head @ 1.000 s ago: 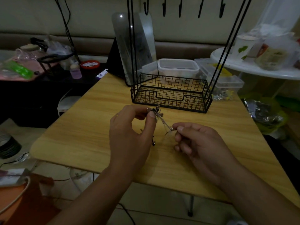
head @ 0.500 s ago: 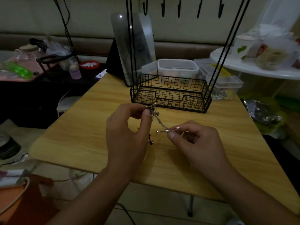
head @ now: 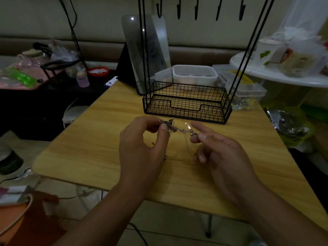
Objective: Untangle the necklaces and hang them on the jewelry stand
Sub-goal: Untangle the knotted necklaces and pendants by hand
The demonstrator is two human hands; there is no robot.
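The left hand pinched the tangled necklaces between thumb and curled forefinger, the knot of chain and clasps bunched just above the thumbnail at the centre of the frame. The right hand pinched a single clasp end of the same tangle between thumb and a finger, its forefinger extended straight toward the upper left and its remaining fingers loosely curled. A short run of chain stretched between the two grips, and thin strands hung below it toward the tabletop; whether they touched the surface could not be determined. Both hands were held above the wooden tabletop, near each other but apart. Just beyond them, toward the upper centre of the frame, stood the jewelry stand, its black wire basket base resting on the tabletop, its slanted black rods rising to the top edge and a row of bare hooks hanging there. Behind the basket stood a mirror and clear plastic containers. A white round table carrying bagged items occupied the upper right.
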